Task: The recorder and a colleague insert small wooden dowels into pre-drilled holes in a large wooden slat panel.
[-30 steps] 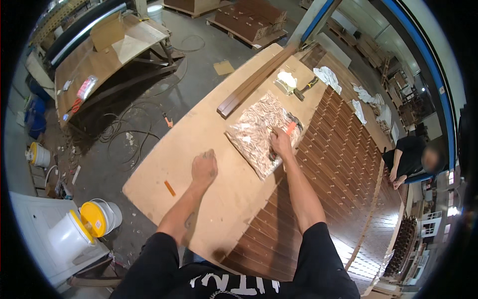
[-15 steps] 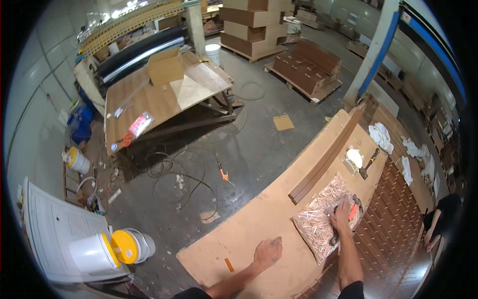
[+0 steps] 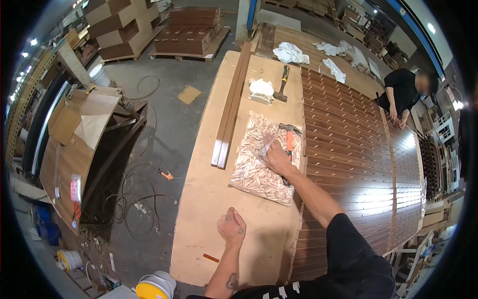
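A clear plastic bag [image 3: 261, 180] full of small wooden dowels lies on the bench. My right hand [image 3: 277, 158] reaches into its upper part; plastic film and dowels hide the fingertips, so their grip does not show. Against that hand, on the bag's right side, rests a hammer with an orange handle [image 3: 290, 141]. Nearer to me and to the left, my left hand [image 3: 232, 227] is closed in a fist above the bare board, apart from the bag. Whatever it may hold is hidden. To my right, dark wooden slats [image 3: 343, 134] lie in rows with many dowels standing up from them.
Dark wood strips [image 3: 233, 107] lie left of the bag. Beyond it are a white container [image 3: 261, 92] and a second hammer [image 3: 284, 83]. White rags [image 3: 291, 53] lie further back. Another person [image 3: 403, 92] works at the slats' far right. A hose [image 3: 130, 209] coils on the floor.
The view has swung to the right, bringing the slats and the other person further in. My right hand stays at the bag; my left hand has curled into a tighter fist.
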Action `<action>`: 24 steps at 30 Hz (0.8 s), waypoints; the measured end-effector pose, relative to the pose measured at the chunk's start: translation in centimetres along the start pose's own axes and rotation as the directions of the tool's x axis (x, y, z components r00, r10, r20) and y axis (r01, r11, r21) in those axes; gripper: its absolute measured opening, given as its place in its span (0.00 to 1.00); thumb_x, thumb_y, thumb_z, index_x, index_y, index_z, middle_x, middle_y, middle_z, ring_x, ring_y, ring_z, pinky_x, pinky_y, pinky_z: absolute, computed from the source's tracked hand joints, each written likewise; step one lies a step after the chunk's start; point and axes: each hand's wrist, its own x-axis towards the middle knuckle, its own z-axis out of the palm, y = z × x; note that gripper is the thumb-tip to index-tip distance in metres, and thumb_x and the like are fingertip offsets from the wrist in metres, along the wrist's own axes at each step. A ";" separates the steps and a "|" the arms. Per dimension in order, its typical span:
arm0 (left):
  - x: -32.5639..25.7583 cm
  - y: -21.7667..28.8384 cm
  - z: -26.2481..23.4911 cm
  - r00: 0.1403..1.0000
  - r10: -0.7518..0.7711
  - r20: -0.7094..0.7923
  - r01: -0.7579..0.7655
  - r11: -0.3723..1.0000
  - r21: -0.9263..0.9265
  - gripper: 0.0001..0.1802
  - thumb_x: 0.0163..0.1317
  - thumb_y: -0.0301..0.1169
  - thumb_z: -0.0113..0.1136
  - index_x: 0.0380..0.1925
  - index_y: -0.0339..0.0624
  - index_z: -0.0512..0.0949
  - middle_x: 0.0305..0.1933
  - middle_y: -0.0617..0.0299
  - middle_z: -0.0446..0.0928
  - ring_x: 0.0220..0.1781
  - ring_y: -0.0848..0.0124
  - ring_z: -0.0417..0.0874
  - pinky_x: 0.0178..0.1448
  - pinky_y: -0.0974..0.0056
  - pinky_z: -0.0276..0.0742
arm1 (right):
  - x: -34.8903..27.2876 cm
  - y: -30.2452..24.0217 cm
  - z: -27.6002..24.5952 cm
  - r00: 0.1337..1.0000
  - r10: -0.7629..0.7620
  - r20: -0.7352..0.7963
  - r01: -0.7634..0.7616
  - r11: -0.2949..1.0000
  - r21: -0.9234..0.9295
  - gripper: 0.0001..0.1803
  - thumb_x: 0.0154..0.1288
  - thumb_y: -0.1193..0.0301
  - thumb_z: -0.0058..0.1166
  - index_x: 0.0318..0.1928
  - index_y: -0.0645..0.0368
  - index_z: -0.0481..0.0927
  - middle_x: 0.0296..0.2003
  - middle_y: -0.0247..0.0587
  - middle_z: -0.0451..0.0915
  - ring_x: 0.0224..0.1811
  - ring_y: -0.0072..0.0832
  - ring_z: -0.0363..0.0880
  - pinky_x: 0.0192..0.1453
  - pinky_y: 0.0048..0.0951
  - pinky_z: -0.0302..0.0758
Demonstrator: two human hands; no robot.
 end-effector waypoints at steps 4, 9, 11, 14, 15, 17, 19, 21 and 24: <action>-0.4 0.1 -0.3 1.000 0.000 0.011 -0.001 1.000 0.028 0.10 0.63 0.32 0.52 0.41 0.43 0.79 0.26 0.52 0.77 0.29 0.53 0.77 0.38 0.50 0.71 | -0.6 0.0 -0.7 0.993 0.100 -0.059 -0.077 0.947 0.312 0.40 0.70 0.57 0.47 0.69 0.76 0.52 0.69 0.67 0.52 0.74 0.54 0.47 0.77 0.46 0.48; -0.8 0.2 -0.1 1.000 0.022 -0.005 -0.021 1.000 0.005 0.10 0.64 0.32 0.51 0.42 0.43 0.78 0.26 0.51 0.77 0.30 0.52 0.76 0.39 0.50 0.71 | 2.9 1.6 0.4 0.990 0.106 -0.092 -0.099 0.992 0.075 0.41 0.67 0.51 0.48 0.67 0.73 0.57 0.69 0.68 0.53 0.73 0.57 0.48 0.76 0.47 0.48; -0.7 0.5 -0.4 0.999 -0.022 0.040 0.020 0.999 0.044 0.10 0.64 0.32 0.51 0.41 0.43 0.78 0.28 0.51 0.78 0.31 0.51 0.77 0.39 0.49 0.71 | 3.8 -0.3 -2.5 0.966 0.173 0.194 -0.134 0.971 -0.199 0.33 0.67 0.49 0.46 0.55 0.69 0.77 0.63 0.70 0.63 0.71 0.55 0.53 0.73 0.46 0.51; -0.6 0.5 -0.4 0.999 -0.022 0.038 0.021 0.999 0.040 0.10 0.63 0.32 0.51 0.41 0.43 0.78 0.28 0.51 0.78 0.31 0.52 0.77 0.39 0.49 0.71 | 4.0 0.2 -0.5 0.983 0.138 0.123 -0.109 0.971 -0.214 0.27 0.68 0.51 0.46 0.42 0.66 0.84 0.53 0.68 0.73 0.66 0.53 0.61 0.68 0.46 0.59; -0.6 0.3 -0.3 0.999 -0.026 0.033 0.025 0.999 0.041 0.10 0.63 0.32 0.51 0.41 0.43 0.78 0.28 0.51 0.78 0.31 0.52 0.77 0.39 0.49 0.71 | 4.1 0.4 -0.6 0.984 0.132 0.123 -0.104 0.971 -0.214 0.27 0.68 0.51 0.46 0.42 0.66 0.84 0.53 0.68 0.73 0.66 0.53 0.61 0.68 0.46 0.59; -0.7 -0.1 0.1 1.000 0.006 -0.003 -0.005 0.998 0.059 0.10 0.63 0.31 0.52 0.41 0.43 0.78 0.28 0.51 0.78 0.30 0.52 0.77 0.38 0.49 0.71 | 4.2 0.6 -0.9 0.988 -0.058 0.140 0.066 0.996 -0.054 0.22 0.68 0.57 0.46 0.38 0.65 0.83 0.45 0.65 0.77 0.57 0.52 0.71 0.60 0.48 0.68; -0.6 0.3 0.7 0.998 0.051 -0.023 -0.051 0.999 0.017 0.10 0.63 0.31 0.52 0.41 0.43 0.78 0.27 0.51 0.77 0.30 0.52 0.77 0.37 0.49 0.71 | 3.1 3.2 2.5 0.999 0.039 0.032 -0.037 0.998 -0.051 0.18 0.66 0.62 0.46 0.37 0.64 0.82 0.43 0.63 0.77 0.53 0.51 0.74 0.54 0.47 0.73; -0.6 0.0 0.4 0.996 0.066 -0.057 -0.066 0.998 0.009 0.10 0.62 0.30 0.53 0.41 0.43 0.78 0.27 0.52 0.77 0.29 0.52 0.76 0.37 0.49 0.70 | 3.3 2.3 3.0 0.992 0.103 -0.068 -0.104 0.995 -0.009 0.14 0.65 0.66 0.47 0.35 0.63 0.80 0.40 0.60 0.78 0.50 0.50 0.77 0.48 0.46 0.77; -0.4 0.1 -0.3 1.000 0.024 -0.017 -0.023 0.999 0.036 0.09 0.62 0.30 0.53 0.41 0.43 0.78 0.27 0.52 0.78 0.29 0.52 0.77 0.37 0.50 0.70 | 3.0 0.5 0.3 0.985 0.157 -0.070 -0.163 0.983 -0.086 0.10 0.63 0.71 0.46 0.37 0.63 0.78 0.40 0.60 0.78 0.43 0.50 0.80 0.40 0.44 0.80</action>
